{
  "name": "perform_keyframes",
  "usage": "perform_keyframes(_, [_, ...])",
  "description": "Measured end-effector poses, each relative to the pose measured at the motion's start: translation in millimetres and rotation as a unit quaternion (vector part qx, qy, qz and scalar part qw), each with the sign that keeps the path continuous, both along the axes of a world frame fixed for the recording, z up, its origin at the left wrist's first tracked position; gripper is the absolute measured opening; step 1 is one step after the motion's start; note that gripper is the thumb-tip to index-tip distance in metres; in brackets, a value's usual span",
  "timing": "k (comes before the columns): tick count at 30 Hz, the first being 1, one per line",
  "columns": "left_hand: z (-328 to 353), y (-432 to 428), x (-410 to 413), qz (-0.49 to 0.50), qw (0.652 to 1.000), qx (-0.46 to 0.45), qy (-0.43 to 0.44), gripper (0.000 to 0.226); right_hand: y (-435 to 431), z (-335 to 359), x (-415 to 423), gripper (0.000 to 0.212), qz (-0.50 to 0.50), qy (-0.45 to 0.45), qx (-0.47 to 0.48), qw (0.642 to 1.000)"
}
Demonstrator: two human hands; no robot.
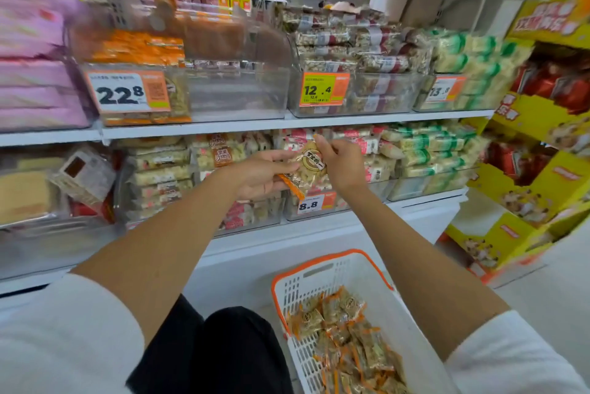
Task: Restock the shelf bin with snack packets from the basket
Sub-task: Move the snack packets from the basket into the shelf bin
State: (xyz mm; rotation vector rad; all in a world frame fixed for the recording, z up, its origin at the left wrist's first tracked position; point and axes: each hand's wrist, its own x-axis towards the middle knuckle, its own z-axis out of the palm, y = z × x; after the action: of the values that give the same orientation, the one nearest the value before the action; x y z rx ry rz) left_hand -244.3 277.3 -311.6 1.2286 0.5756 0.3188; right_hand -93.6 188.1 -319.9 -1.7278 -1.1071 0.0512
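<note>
The white metal shelving (191, 130) fills the view, its tiers lined with clear plastic bins so stock shows from the front. Low on the floor, right beside the person's knee, sits a white slotted plastic basket with an orange rim (306, 291), close enough for easy reach. It holds a loose heap of crinkly clear snack packets with orange sealed ends (348, 330).

On the upper tier, a clear plastic shelf bin with the 22.8 price card (178, 97) holds flat stacks of what look like the same orange-ended packets, so it is probably the one to fill. It is only partly full.

Both arms are raised between basket and bin. The left hand (258, 175) cradles one packet, thumb on top and fingers curled beneath. The right hand (343, 164) pinches its upper edge, likely to square it for stacking.

That single glossy, lumpy-filled snack packet with a round printed label (309, 167) hangs before the lower tier, well below the bin.
</note>
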Motion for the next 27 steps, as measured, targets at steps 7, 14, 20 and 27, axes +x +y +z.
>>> perform_keyframes(7, [73.4,21.6,-18.6,0.017,0.992,0.126,0.026,0.024,31.9,77.9,-13.9,0.052,0.053,-0.158,0.015,0.986])
perform_keyframes(14, [122.6,77.9,-16.2,0.236,0.941,0.242,-0.026,0.031,82.7,139.3,-28.6,0.038,0.143,0.112,0.005,0.983])
perform_keyframes(20, [163.1,149.7,-34.7,0.190,0.940,0.285,-0.010,0.025,156.7,161.6,-23.5,0.035,0.238,0.189,-0.015,0.952])
perform_keyframes(27, [190.0,274.2,-35.9,0.196,0.912,0.353,0.069,0.018,297.9,168.9,-7.6,0.043,0.190,0.071,-0.084,0.976])
